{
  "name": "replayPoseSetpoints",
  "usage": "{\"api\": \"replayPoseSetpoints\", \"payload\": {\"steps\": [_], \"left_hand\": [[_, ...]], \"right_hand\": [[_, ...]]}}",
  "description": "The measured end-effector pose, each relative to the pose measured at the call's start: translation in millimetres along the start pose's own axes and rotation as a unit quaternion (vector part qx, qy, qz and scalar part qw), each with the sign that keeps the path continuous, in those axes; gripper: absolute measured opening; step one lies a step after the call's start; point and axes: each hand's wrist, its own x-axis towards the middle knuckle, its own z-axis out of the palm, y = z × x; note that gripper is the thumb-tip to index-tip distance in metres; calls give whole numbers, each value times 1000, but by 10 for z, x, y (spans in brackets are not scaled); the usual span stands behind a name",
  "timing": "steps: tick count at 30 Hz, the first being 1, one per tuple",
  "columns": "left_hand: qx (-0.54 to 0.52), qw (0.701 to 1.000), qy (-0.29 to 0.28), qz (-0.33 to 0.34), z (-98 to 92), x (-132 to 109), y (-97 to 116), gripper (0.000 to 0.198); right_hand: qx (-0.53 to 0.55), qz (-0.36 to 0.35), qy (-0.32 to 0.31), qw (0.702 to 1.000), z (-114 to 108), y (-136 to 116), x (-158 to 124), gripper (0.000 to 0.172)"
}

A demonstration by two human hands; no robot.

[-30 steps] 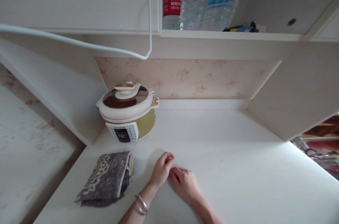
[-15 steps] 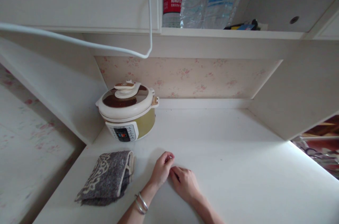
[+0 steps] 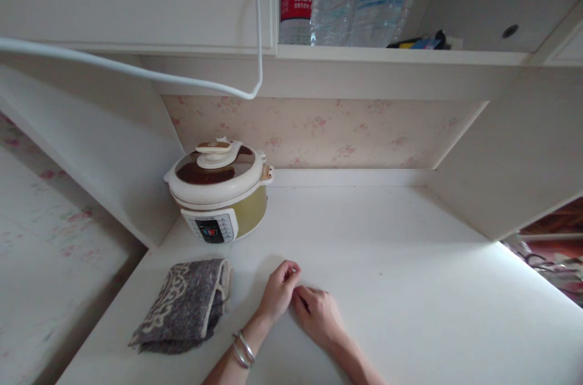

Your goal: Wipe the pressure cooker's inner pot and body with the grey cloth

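My left hand (image 3: 279, 289) rests on the white tabletop (image 3: 410, 288), its fingers curled in and nothing visible in them. Two silver bangles (image 3: 243, 350) circle that wrist. Close beside it on the right lies my right hand (image 3: 319, 315), loosely closed, knuckles up, also with nothing to be seen in it. The two hands nearly touch at the fingers and thumb. To the left of them is a folded grey cloth (image 3: 182, 306) with a cream pattern. Behind the cloth stands an electric pressure cooker (image 3: 218, 190), white and olive green, its lid on.
A white cable (image 3: 182, 82) hangs across the upper left. Overhead, an open cabinet shelf (image 3: 401, 56) holds plastic water bottles (image 3: 337, 2) and small dark items. White side panels (image 3: 523, 154) flank the tabletop, and flowered wallpaper (image 3: 319, 130) covers the back.
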Motion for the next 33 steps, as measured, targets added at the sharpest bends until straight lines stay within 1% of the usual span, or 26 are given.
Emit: {"api": "replayPoseSetpoints", "payload": {"steps": [18, 26, 33], "left_hand": [[-7, 1000, 7, -5, 2, -17, 45, 20], [-7, 1000, 2, -5, 1, -23, 31, 18], [-6, 1000, 3, -12, 1, -15, 37, 21]], "right_hand": [[7, -3, -4, 1000, -45, -21, 0, 26], [6, -3, 0, 1000, -21, -13, -6, 26], [-1, -1, -1, 1000, 3, 3, -3, 25]]}}
